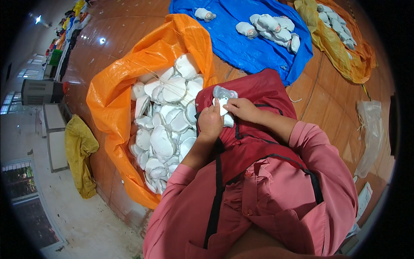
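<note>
A small grey-and-white plush toy (224, 93) with rounded ear-like bumps is held above my lap. My left hand (210, 121) grips it from the left, thumb and fingers pressed against its white part. From the right, my right hand (242, 108) pinches the same white part. Whether a needle or thread is between the fingers is too small to tell. White padding shows just below the fingers. Under both hands a dark red apron (263, 88) with black trim covers my lap. Close to my left hand, an orange sack (113, 84) is heaped with white padded oval pieces (163, 140).
Ahead lies a blue sheet (228, 45) with several white plush pieces (276, 29). A yellow-orange sack (321, 39) with more white pieces is at the far right. Clear plastic (370, 134) lies on the right; a yellow sack (79, 153) lies by the left wall.
</note>
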Demonstrator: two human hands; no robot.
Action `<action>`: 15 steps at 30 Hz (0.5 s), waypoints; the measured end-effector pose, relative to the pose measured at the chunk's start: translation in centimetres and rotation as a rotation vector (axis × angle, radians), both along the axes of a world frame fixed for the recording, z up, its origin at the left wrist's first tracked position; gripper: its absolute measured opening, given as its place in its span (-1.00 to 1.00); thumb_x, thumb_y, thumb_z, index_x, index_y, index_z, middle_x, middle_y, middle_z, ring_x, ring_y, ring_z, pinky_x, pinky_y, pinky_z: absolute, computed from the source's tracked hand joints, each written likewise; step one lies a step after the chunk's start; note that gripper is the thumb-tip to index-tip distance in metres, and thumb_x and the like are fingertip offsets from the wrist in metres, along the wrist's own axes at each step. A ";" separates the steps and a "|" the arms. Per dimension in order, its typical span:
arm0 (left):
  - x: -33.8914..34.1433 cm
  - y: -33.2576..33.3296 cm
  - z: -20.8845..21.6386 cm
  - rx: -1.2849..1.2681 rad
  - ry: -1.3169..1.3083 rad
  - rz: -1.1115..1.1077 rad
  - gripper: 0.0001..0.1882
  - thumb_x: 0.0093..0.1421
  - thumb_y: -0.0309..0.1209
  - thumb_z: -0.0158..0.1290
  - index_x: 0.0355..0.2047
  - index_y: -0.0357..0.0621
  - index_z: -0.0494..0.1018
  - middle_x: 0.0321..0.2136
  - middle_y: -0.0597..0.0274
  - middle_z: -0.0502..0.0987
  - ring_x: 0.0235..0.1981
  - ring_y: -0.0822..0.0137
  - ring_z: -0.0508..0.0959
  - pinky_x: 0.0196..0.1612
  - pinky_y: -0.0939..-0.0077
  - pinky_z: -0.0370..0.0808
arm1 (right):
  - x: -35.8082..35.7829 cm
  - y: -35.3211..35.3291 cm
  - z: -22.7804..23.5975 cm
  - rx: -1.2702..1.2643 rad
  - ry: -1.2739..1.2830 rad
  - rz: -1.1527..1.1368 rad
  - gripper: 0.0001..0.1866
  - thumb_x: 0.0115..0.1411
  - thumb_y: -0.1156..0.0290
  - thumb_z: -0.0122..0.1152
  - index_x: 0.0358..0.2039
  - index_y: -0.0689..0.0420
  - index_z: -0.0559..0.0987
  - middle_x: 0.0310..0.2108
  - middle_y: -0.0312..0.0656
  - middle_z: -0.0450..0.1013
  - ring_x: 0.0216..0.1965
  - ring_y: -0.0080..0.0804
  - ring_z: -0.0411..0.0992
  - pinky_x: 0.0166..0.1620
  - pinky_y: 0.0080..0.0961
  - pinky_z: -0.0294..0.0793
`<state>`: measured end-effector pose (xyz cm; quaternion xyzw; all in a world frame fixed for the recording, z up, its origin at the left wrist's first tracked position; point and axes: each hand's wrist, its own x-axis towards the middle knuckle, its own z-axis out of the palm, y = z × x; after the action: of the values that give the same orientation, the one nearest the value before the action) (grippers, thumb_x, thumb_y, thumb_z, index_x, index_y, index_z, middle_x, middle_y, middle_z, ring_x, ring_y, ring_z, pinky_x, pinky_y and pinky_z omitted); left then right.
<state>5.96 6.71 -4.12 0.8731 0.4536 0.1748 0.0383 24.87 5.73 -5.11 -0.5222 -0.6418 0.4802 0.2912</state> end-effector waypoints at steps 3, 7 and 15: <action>-0.1 0.1 0.1 0.016 -0.008 -0.004 -0.44 -0.02 -0.40 0.16 0.04 -0.32 0.44 -0.52 0.14 0.49 -0.48 0.11 0.49 -0.38 0.24 0.44 | 0.7 1.0 0.5 0.085 0.032 -0.253 -0.67 0.22 0.15 0.18 -0.25 0.19 0.54 -0.30 0.02 0.50 -0.32 -0.13 0.49 -0.27 -0.25 0.43; -0.4 0.4 0.1 0.035 -0.070 -0.058 -0.45 -0.03 -0.40 0.18 0.02 -0.32 0.45 -0.54 0.14 0.49 -0.49 0.11 0.49 -0.37 0.24 0.44 | 0.1 2.6 0.0 0.244 0.060 -0.314 -0.60 0.15 0.21 0.27 -0.12 0.24 0.52 -0.13 0.02 0.51 -0.15 -0.10 0.49 -0.13 -0.25 0.45; -2.4 1.8 0.6 -0.057 -0.197 -0.199 -0.41 -0.10 -0.21 0.33 -0.10 -0.33 0.50 -0.50 0.06 0.54 -0.46 0.07 0.52 -0.36 0.22 0.42 | -2.2 3.5 2.3 0.011 -0.282 -0.105 -0.35 0.23 -0.14 0.05 -0.05 0.28 0.43 -0.14 0.20 0.47 -0.04 0.12 0.44 -0.02 -0.07 0.40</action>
<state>3.60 8.52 -3.55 0.8908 0.3638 0.2419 0.1246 22.71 9.20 -2.85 -0.6158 -0.6507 0.3825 0.2260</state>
